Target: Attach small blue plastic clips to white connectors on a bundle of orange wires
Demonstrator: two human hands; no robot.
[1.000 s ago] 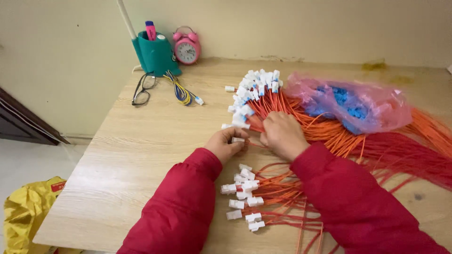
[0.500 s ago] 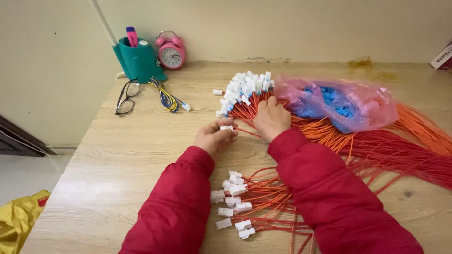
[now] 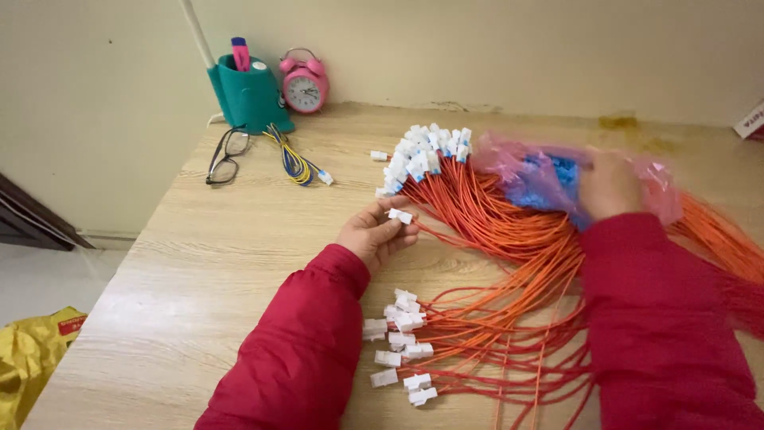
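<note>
Head view: a wooden surface [image 3: 239,239] seen from above, with two red-sleeved arms reaching in from the near edge.
Left hand [image 3: 374,232]: palm turned up near the middle of the surface; the grip is closed lightly, thumb against fingertips, on a white connector [image 3: 400,216] at the end of one orange wire.
Right hand [image 3: 609,185]: blurred, far and to the right, lying on a pink plastic bag [image 3: 525,171]; its fingers curl onto the plastic, but I cannot tell whether the grip has actually pinched the bag.
Pink plastic bag: translucent, with blue pieces [image 3: 549,181] showing through it; it lies on top of the orange wires, right of centre.
Far bundle of orange wires [image 3: 493,223]: fans from the right side toward the far centre, ending in a tight cluster of white connectors [image 3: 426,151], some tipped blue, just beyond the left hand.
Near bundle of orange wires [image 3: 493,334]: lies between the two sleeves, its loose white connectors [image 3: 402,342] scattered at the left end, close to the left sleeve.
Single connector [image 3: 379,156]: lies alone, just left of the far cluster.
Far left corner: a teal pen holder [image 3: 248,97] with a pink marker [image 3: 239,53] in it, a pink alarm clock [image 3: 303,84] just to its right, a pair of glasses [image 3: 225,155] and a short yellow-and-blue cable [image 3: 294,159] in front.
Floor, near left: a yellow bag [image 3: 32,354].
</note>
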